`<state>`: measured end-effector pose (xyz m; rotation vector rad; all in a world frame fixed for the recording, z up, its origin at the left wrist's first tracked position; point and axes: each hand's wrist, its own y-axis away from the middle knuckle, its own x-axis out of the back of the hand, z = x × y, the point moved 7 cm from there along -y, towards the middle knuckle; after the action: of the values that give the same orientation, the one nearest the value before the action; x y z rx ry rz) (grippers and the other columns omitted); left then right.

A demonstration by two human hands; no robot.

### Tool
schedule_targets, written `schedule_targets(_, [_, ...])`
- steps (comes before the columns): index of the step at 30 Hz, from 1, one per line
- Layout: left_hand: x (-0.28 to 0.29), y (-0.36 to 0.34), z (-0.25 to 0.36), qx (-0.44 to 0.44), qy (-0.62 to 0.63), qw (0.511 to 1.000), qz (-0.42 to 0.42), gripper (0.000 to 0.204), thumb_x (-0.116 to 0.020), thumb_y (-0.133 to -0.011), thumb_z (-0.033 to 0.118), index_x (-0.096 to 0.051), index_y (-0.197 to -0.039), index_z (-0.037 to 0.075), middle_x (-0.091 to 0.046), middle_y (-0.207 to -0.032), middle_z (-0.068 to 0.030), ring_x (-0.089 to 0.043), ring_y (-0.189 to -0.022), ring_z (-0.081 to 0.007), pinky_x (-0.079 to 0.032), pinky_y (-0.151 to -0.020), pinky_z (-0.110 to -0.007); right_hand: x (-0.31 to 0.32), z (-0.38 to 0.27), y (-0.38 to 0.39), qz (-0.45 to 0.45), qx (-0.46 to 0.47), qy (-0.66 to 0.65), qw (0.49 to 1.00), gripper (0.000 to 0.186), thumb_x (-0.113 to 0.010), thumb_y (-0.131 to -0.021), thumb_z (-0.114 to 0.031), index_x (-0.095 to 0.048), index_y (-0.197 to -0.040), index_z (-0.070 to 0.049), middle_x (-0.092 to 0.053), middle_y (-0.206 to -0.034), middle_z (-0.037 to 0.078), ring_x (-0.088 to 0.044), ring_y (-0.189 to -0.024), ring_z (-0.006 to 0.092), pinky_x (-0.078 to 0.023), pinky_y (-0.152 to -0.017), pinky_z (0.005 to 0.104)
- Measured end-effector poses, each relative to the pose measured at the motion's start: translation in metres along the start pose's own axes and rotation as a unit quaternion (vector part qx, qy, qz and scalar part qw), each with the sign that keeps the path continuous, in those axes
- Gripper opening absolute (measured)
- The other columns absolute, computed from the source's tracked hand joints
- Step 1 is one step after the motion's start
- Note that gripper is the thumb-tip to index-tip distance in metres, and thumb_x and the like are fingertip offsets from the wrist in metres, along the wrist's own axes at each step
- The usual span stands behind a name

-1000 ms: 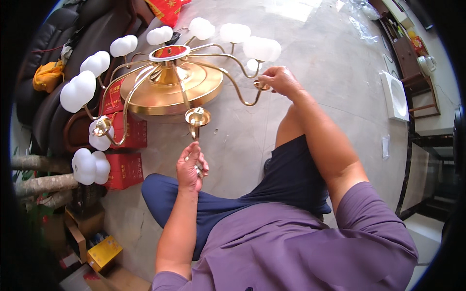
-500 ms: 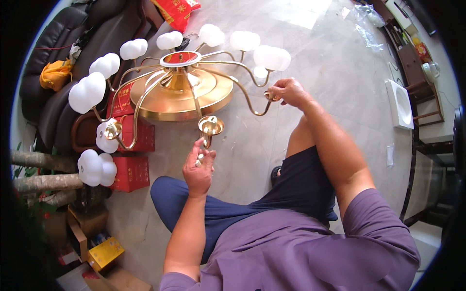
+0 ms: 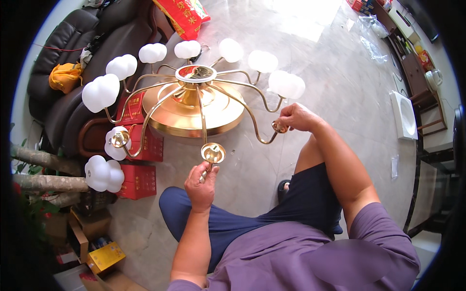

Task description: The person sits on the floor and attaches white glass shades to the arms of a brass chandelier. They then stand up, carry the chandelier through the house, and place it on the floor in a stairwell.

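A brass chandelier [image 3: 160, 125] with a broad round base and several curved arms stands before me. White cloud-shaped shades [image 3: 286, 85] sit on most of the arms. My left hand [image 3: 200, 188] is closed on the nearest arm just beneath its bare gold lamp cup [image 3: 213, 153]; a small pale piece shows among the fingers. At the right, my right hand [image 3: 300, 118] has its fingertips closed on another bare lamp cup [image 3: 279, 127]. Whether a small part is between those fingertips is hidden. A third bare cup [image 3: 120, 139] faces up on the left.
Red boxes [image 3: 137, 182] and a loose white shade [image 3: 102, 173] lie left of the chandelier, beside a dark leather sofa [image 3: 63, 111]. A red bag [image 3: 187, 19] lies beyond. Plant trunks [image 3: 48, 183] and a yellow box [image 3: 106, 256] are near left; a white foam tray [image 3: 404, 115] stands right.
The chandelier sits lower and farther right in view, along with the whole room. My left fingers have closed around the arm under the near cup. My right hand stays at its cup.
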<state>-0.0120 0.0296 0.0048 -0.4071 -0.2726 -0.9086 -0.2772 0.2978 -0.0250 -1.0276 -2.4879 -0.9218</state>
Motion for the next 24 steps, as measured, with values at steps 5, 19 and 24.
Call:
schedule_targets(5, [0.017, 0.002, 0.01, -0.061, -0.052, 0.997, 0.016, 0.017, -0.078, -0.082, 0.004, -0.065, -0.092, -0.001, -0.064, -0.08, -0.0043, -0.057, -0.062, -0.011, -0.046, -0.053, -0.024, -0.01, -0.018, 0.016, -0.049, 0.005, 0.036, 0.998, 0.029, -0.069, -0.083, -0.03, -0.071, -0.081, -0.001, -0.07, -0.075, 0.007, -0.064, -0.072, 0.0133, -0.051, -0.065, 0.0302])
schedule_targets(19, [0.078, 0.026, -0.031, 0.212, 0.068, 0.972, 0.08, 0.01, -0.069, -0.091, 0.007, -0.06, -0.09, 0.002, -0.057, -0.067, 0.0009, -0.052, -0.049, -0.0064, -0.04, -0.044, -0.022, -0.086, -0.064, 0.055, -0.265, 0.073, 0.183, 0.944, 0.036, -0.07, -0.083, -0.038, -0.072, -0.084, -0.002, -0.069, -0.075, 0.013, -0.065, -0.072, 0.0249, -0.051, -0.067, 0.0372])
schedule_targets(24, [0.092, 0.029, -0.036, 0.198, 0.032, 0.975, 0.092, 0.012, -0.071, -0.088, 0.004, -0.06, -0.092, 0.001, -0.061, -0.078, -0.002, -0.055, -0.053, -0.0109, -0.042, -0.048, -0.026, -0.087, -0.091, 0.036, -0.128, 0.132, 0.211, 0.96, 0.036, -0.067, -0.085, -0.039, -0.072, -0.086, -0.003, -0.069, -0.08, 0.016, -0.067, -0.077, 0.0319, -0.052, -0.072, 0.0413])
